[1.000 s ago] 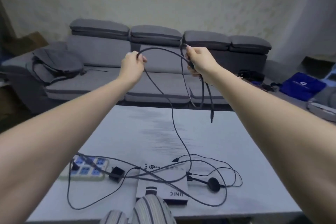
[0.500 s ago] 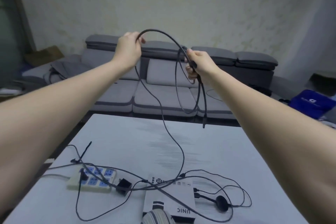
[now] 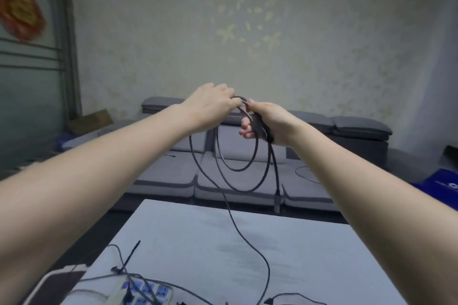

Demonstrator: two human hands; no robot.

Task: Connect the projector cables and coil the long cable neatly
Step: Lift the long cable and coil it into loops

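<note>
Cable point(image 3: 244, 156) | left hand point(image 3: 210, 104) now meets right hand point(image 3: 266, 122) | both grips closed on loops

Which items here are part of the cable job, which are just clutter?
Job: long cable, gripped by left hand and right hand; power strip; table.
Clutter: sofa; blue bag; cardboard.

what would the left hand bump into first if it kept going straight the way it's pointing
Probably the right hand. The left hand points rightward at it, already meeting it at the top of the long cable coil. Depth is unclear.
</note>
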